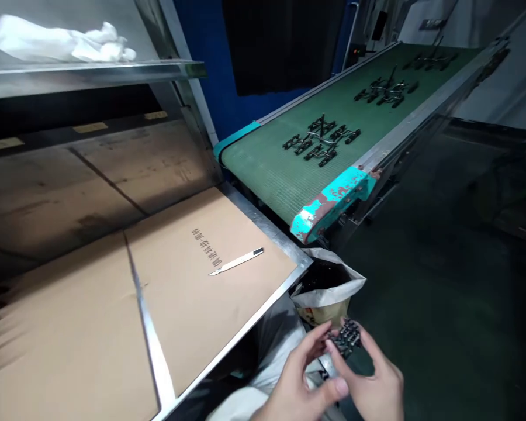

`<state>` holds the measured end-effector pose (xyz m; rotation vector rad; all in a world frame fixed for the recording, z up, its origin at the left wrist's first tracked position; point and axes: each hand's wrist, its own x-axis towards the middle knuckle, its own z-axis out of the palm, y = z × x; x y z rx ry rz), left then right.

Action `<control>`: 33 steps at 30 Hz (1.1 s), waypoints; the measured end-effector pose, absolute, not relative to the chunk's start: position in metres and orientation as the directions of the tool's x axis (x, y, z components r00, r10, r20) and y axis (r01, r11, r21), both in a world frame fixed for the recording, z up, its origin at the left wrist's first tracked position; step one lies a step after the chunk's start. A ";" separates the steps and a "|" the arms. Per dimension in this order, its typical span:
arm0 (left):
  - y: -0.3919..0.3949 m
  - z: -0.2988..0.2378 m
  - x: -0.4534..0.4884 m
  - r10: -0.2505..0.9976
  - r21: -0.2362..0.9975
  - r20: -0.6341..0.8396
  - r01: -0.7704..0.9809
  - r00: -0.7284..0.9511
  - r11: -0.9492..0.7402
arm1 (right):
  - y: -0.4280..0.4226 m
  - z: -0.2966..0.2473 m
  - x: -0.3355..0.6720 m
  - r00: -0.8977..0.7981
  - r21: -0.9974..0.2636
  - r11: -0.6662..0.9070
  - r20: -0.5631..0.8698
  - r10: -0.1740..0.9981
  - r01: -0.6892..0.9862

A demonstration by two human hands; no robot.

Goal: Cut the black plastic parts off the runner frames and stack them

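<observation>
Both my hands meet at the bottom of the view, just off the table's corner. My left hand and my right hand are closed on a small black moulded plastic piece held between the fingertips. A white sack with an open dark mouth sits right behind the hands, under the end of the conveyor. More black moulded part clusters ride on the green conveyor belt, with further clusters higher up the belt.
Flattened cardboard covers a metal-edged table on the left, with a white-handled blade lying on it. A metal shelf above holds white cloth. The belt's chipped teal end juts toward me. Dark floor lies to the right.
</observation>
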<state>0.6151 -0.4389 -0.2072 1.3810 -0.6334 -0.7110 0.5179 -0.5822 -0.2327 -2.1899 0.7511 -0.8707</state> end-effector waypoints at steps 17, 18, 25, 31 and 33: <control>-0.185 -0.169 0.634 -0.088 0.943 0.047 -0.073 0.995 -0.325 | -0.401 -0.231 0.699 0.858 -0.938 -0.160 0.200 0.473 0.307; -0.183 -0.175 0.636 -0.070 0.948 0.044 -0.064 0.997 -0.311 | -0.397 -0.231 0.702 0.869 -0.954 -0.162 0.149 0.471 0.251; -0.198 -0.136 0.649 0.161 1.000 0.026 -0.026 0.987 -0.002 | -0.392 -0.143 0.707 0.936 -0.983 -0.086 0.128 0.328 0.165; -0.209 -0.060 0.641 0.226 0.989 0.091 -0.114 0.970 0.092 | -0.398 -0.068 0.693 0.937 -0.955 -0.022 0.284 0.203 0.294; -0.211 -0.048 0.637 0.218 0.988 0.113 -0.132 0.970 0.077 | -0.402 -0.062 0.689 0.914 -0.931 -0.014 0.355 0.196 0.365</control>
